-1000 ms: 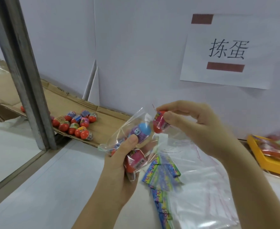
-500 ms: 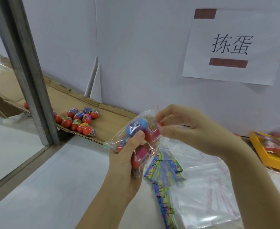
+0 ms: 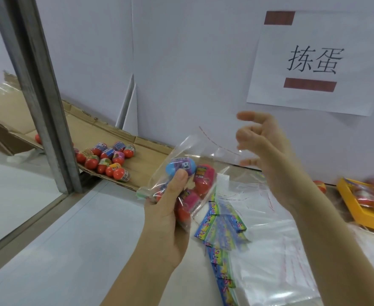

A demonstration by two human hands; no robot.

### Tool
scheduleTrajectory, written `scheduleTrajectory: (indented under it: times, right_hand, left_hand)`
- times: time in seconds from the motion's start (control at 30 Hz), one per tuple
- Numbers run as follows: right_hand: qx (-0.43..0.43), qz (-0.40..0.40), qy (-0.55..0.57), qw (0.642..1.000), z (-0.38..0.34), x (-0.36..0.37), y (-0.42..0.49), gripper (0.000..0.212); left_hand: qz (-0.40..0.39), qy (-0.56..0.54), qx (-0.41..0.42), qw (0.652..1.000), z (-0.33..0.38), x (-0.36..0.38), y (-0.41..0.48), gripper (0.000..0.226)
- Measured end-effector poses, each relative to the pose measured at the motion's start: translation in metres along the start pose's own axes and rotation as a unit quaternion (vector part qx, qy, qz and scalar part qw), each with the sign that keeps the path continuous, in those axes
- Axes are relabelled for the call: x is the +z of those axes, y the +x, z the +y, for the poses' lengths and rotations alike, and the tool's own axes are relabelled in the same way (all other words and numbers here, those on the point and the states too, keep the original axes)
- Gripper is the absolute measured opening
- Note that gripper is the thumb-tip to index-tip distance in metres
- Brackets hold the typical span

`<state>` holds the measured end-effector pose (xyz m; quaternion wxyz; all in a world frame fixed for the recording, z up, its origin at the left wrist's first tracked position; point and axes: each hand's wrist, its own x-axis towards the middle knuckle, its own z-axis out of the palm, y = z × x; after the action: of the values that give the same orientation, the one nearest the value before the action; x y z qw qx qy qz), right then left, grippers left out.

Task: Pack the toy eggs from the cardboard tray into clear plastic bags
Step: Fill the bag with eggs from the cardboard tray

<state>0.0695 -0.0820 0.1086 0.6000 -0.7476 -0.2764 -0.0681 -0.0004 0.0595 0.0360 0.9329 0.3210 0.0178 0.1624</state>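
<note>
The left hand (image 3: pixel 166 208) is gripping a small clear plastic bag (image 3: pixel 206 149) with a red seal line along its mouth. Its fingers are wrapping behind the bag and its thumb is pressing on the front, holding the bag upright above the white tabletop (image 3: pixel 60 250). Inside, several plastic toy eggs are sitting bunched together. A blue-and-purple egg marked "6+" (image 3: pixel 180 167) is lying on top, right above the thumb tip. A red egg with a pink printed wrapper (image 3: pixel 203 178) is leaning against its right side. More red and pink ones are showing lower down, partly hidden by the hand, so their number cannot be counted. The bag's mouth is gaping upward.

The right hand (image 3: pixel 267 149) is hovering just right of that mouth, blurred, its fingers loosely curled and grasping nothing. Whether a fingertip is brushing the plastic cannot be told.

To the left, a flat brown cardboard tray (image 3: pixel 146 151) is lying along the white wall. A cluster of loose red toy eggs with coloured printed bands (image 3: pixel 106 157) is resting on it, just beside a grey metal post (image 3: pixel 38 85). Under the hands a heap of empty clear plastic bags (image 3: pixel 274 235) is spreading over the table. A fan of blue-and-green printed paper cards (image 3: pixel 222 228) is lying at the heap's left edge. A yellow plastic tray (image 3: pixel 348 200) is sitting at the far right, its contents blurred.
</note>
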Motion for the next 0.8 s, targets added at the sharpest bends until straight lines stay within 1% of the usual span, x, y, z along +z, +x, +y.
scheduleTrajectory:
  times: [0.03,0.07,0.1,0.13,0.17,0.2,0.23,0.27,0.3,0.33,0.37,0.43,0.47,0.5,0.57,0.63,0.67,0.73,0.8]
  right_hand:
    - [0.048,-0.009,0.018,0.999,0.002,0.002,0.001,0.064]
    - [0.101,-0.047,0.008,0.994,0.004,0.006,0.000,0.074]
    - [0.149,-0.101,-0.010,0.984,0.005,0.011,-0.002,0.076]
    - [0.178,-0.145,-0.014,0.973,0.007,0.018,-0.004,0.069]
    - [0.187,-0.161,0.005,0.969,0.010,0.024,-0.005,0.054]
    - [0.183,-0.149,0.049,0.971,0.011,0.030,-0.007,0.039]
    - [0.176,-0.120,0.102,0.972,0.011,0.036,-0.007,0.026]
    - [0.167,-0.089,0.148,0.971,0.010,0.040,-0.007,0.015]
    - [0.158,-0.063,0.185,0.968,0.009,0.042,-0.008,0.010]
    - [0.152,-0.044,0.209,0.965,0.008,0.042,-0.009,0.012]
    - [0.149,-0.027,0.219,0.964,0.007,0.041,-0.010,0.014]
    - [0.141,0.008,0.198,0.970,0.006,0.033,-0.014,0.015]
    - [0.133,0.025,0.185,0.973,0.006,0.028,-0.018,0.016]
    - [0.122,0.038,0.171,0.977,0.006,0.022,-0.022,0.017]
    - [0.095,0.046,0.128,0.986,0.006,0.012,-0.035,0.017]
    - [0.078,0.039,0.069,0.994,0.007,0.004,-0.050,0.019]
    - [0.075,0.038,0.046,0.995,0.009,0.001,-0.057,0.021]
    - [0.084,0.044,0.028,0.995,0.011,-0.001,-0.067,0.023]
    - [0.117,0.036,0.046,0.991,0.012,-0.001,-0.072,0.036]
  left_hand:
    - [0.010,0.003,0.004,1.000,0.000,-0.001,0.001,0.035]
    - [0.020,0.006,0.004,1.000,0.001,-0.002,0.001,0.036]
    - [0.024,0.005,0.003,1.000,0.001,-0.003,0.002,0.038]
    - [0.022,0.001,0.007,1.000,0.002,-0.004,0.002,0.039]
    - [0.015,-0.004,0.013,1.000,0.003,-0.002,0.002,0.043]
    - [0.006,-0.006,0.021,1.000,0.003,-0.001,0.001,0.049]
    - [0.001,0.000,0.026,1.000,0.002,-0.001,0.001,0.054]
    - [-0.001,0.010,0.030,0.999,0.002,-0.001,0.000,0.053]
    - [-0.004,0.018,0.031,0.999,0.002,-0.002,-0.001,0.044]
    - [-0.012,0.021,0.026,0.999,0.002,-0.003,-0.001,0.034]
    - [-0.027,0.018,0.015,0.999,0.003,-0.004,-0.002,0.032]
    - [-0.052,0.017,-0.023,0.998,0.006,-0.005,-0.001,0.053]
    - [-0.065,0.028,-0.038,0.997,0.008,-0.005,-0.001,0.059]
    - [-0.082,0.054,-0.045,0.994,0.009,-0.005,-0.001,0.059]
    - [-0.112,0.120,-0.033,0.986,0.007,-0.005,-0.001,0.040]
    - [-0.099,0.176,-0.005,0.979,0.002,-0.001,-0.002,0.020]
    - [-0.085,0.200,0.011,0.976,-0.001,-0.001,-0.003,0.018]
    - [-0.056,0.232,0.037,0.970,-0.008,0.002,-0.007,0.021]
    - [-0.039,0.243,0.056,0.968,-0.015,0.005,-0.013,0.020]
